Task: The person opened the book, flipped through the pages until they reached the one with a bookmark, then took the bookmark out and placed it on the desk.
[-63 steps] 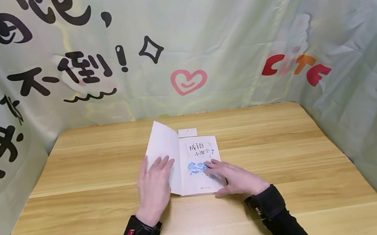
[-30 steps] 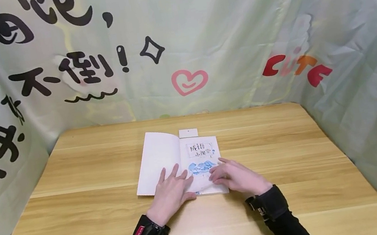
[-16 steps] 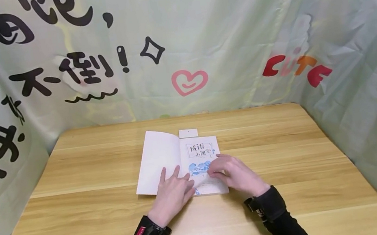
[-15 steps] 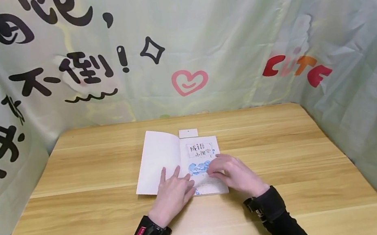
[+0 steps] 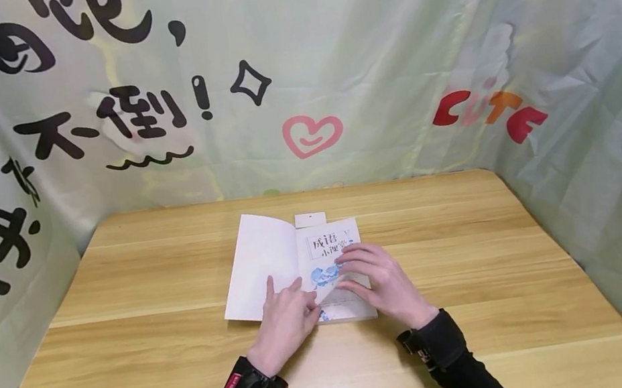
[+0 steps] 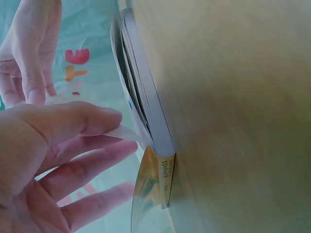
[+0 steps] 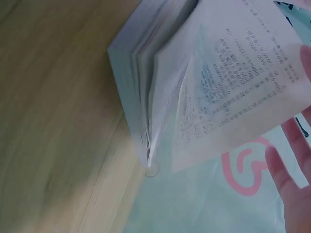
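Observation:
An open paperback book lies on the wooden table, its plain white inside cover to the left. The title page, with Chinese lettering and a blue drawing, is raised at its lower right. My left hand lies by the spine. In the left wrist view its thumb and forefinger pinch a bit of the page's lower edge. My right hand holds the page's outer side, thumb beneath and fingers over it. The right wrist view shows the page's printed underside standing away from the page block.
A small white card lies just beyond the book's top edge. The wooden table spreads out on all sides of it. A printed cloth backdrop rises behind and along both sides.
The cover has been laid down to the left, and my left hand has shifted from it to the spine. My right hand has moved up, raising the title page.

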Action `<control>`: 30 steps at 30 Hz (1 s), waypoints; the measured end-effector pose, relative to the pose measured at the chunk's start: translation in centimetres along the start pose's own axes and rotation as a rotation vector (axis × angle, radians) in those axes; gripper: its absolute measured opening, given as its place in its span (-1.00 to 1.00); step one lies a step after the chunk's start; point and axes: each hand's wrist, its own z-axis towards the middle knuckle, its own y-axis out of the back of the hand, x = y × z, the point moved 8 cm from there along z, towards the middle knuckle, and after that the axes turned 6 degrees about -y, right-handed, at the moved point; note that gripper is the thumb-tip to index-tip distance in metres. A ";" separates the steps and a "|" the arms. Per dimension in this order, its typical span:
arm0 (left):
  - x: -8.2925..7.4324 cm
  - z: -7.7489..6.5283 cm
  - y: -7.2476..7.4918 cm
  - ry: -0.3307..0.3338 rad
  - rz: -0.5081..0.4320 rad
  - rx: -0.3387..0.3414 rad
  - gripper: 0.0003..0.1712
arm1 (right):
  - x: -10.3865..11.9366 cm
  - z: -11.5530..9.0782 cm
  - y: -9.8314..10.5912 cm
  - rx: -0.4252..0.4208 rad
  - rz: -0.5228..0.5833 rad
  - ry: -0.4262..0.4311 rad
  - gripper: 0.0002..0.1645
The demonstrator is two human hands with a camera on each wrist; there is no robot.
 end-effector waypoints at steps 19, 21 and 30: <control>3.5 -0.5 5.5 0.191 0.106 -0.325 -0.14 | -2.8 -2.4 -3.9 0.511 -0.001 -0.294 -0.15; 3.9 -0.6 5.5 0.202 0.142 -0.307 -0.18 | -2.9 -2.9 -4.3 0.582 -0.002 -0.309 -0.05; 4.9 -1.4 4.7 0.250 0.236 -0.200 -0.35 | -3.5 -4.3 -5.1 0.712 -0.013 -0.367 -0.15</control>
